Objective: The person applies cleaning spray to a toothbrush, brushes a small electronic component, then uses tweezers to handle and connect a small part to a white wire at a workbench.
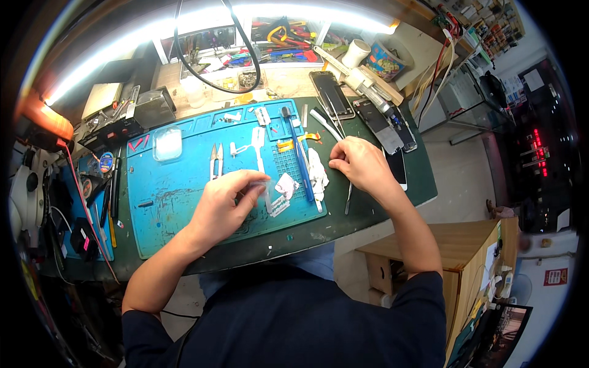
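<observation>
In the head view, the left hand [222,205] is in the middle of the frame, above the blue mat [175,190]. Its thumb and index finger are pressed together, pinching a small clear piece [266,187] (it looks like thin plastic, but this is hard to see). The right hand [363,162] is right of centre, above the dark green counter [420,184]. Its fingers are curled and the tips are near each other; whether they hold something, one cannot tell. A thin metal tool [348,201] shows just below this hand. Between the two hands there are a blue brush [302,164] and a crumpled white tissue [318,172]. Small cutters [216,159] lie above the left hand, and a clear box [167,145] is farther to the left. An opened phone [332,92] lies toward the upper right.
</observation>
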Motion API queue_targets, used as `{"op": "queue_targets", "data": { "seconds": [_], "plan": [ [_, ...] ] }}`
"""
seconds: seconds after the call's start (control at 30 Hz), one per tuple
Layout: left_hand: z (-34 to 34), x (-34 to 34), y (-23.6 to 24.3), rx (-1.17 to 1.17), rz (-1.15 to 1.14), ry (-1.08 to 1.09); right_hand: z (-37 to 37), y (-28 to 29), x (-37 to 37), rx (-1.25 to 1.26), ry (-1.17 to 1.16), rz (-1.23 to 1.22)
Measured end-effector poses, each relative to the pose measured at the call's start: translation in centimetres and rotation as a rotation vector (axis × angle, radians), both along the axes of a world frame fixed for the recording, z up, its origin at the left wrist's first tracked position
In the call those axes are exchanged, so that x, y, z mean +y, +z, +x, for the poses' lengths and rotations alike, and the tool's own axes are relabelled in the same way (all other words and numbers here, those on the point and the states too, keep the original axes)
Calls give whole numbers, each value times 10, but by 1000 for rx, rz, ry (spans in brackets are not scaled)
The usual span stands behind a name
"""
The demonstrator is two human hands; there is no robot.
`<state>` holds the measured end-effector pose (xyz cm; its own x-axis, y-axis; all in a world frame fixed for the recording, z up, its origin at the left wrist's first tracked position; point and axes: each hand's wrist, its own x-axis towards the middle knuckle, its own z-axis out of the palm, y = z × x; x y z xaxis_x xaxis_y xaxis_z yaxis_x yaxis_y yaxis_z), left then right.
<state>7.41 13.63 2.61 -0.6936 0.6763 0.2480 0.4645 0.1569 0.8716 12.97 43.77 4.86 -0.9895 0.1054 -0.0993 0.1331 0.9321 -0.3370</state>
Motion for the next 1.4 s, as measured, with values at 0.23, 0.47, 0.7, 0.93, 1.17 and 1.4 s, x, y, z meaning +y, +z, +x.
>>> {"op": "queue_targets", "data": {
  "seconds": [0.23, 0.47, 0.7, 0.93, 1.17, 1.4],
  "plan": [
    [2, -2, 0, -50, 25, 10, 9, 14, -2, 218, -100, -207],
    [2, -1, 5, -105, 12, -14, 12, 11, -1, 208, -9, -137],
    [12, -3, -2, -692, 198, -156, 36, 42, -70, 232, 231, -576],
    [21, -1, -3, -895, -27, -305, 67, 7, -117, 428, 253, -299],
    [18, -1, 7, -926, -187, -493, 78, 10, -99, 254, 475, -329],
    [20, 0, 7, -885, -147, -360, 57, -1, -41, 432, 61, -219]
  ]
}}
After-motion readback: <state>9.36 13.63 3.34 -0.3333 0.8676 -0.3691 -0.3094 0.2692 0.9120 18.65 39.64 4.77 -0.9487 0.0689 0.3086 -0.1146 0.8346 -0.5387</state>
